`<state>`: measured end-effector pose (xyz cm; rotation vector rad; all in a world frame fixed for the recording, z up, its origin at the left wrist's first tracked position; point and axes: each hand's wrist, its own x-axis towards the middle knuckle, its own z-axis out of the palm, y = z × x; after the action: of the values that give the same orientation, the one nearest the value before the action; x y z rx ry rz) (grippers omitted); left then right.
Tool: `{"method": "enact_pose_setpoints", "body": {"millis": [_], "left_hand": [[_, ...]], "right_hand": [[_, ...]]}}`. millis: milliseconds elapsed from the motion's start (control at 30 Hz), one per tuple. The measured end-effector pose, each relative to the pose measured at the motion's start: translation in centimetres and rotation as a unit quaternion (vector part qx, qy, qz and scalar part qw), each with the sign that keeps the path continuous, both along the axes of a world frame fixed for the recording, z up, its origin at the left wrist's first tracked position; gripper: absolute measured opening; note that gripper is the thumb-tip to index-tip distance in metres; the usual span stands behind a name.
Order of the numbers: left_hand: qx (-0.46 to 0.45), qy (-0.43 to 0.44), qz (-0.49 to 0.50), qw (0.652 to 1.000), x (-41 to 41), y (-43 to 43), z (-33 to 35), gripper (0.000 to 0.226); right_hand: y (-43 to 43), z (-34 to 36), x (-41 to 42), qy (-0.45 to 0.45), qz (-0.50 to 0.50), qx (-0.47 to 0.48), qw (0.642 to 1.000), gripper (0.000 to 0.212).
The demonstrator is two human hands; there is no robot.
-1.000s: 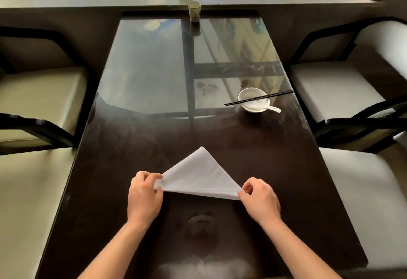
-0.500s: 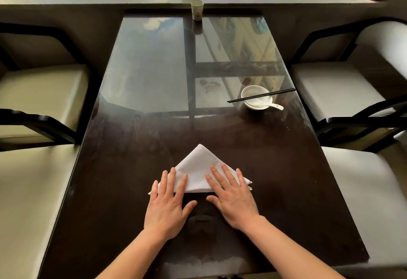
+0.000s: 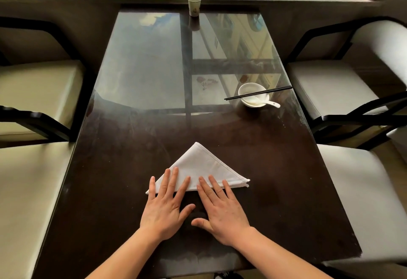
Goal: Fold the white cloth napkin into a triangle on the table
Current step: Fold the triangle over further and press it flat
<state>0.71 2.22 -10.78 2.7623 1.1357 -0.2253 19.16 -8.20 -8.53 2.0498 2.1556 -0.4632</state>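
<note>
The white cloth napkin (image 3: 201, 167) lies flat on the dark glossy table (image 3: 275, 179) as a triangle, its tip pointing away from me and its long folded edge nearest me. My left hand (image 3: 165, 206) rests palm down with fingers spread; its fingertips overlap the napkin's near left corner. My right hand (image 3: 220, 209) also lies flat, fingers apart, fingertips on the near edge right of centre. Neither hand grips the cloth.
A white bowl (image 3: 253, 95) with a white spoon (image 3: 269, 103) and black chopsticks (image 3: 257, 93) across it sits at the right. A paper cup (image 3: 194, 5) stands at the far edge. Cream-seated chairs (image 3: 330, 87) flank both sides.
A second ago both hands pinched the napkin's two near corners; they let go and lie flat on it. Since half a second ago they slid slightly toward me.
</note>
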Motion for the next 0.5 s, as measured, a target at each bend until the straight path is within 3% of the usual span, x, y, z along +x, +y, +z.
{"method": "enact_pose_setpoints", "body": {"millis": [167,300,500], "left_hand": [[-0.002,-0.006,-0.006,1.000,-0.1,0.1,-0.1,0.067],[0.003,-0.016,-0.008,1.000,-0.1,0.1,0.0,0.062],[0.012,-0.017,-0.008,1.000,0.0,0.1,-0.1,0.061]], "right_hand": [[0.9,0.6,0.4,-0.017,-0.068,-0.003,0.998,0.095],[-0.8,0.3,-0.2,-0.040,-0.068,-0.028,0.997,0.102],[0.0,0.9,0.6,-0.045,-0.108,0.020,0.993,0.095]]}}
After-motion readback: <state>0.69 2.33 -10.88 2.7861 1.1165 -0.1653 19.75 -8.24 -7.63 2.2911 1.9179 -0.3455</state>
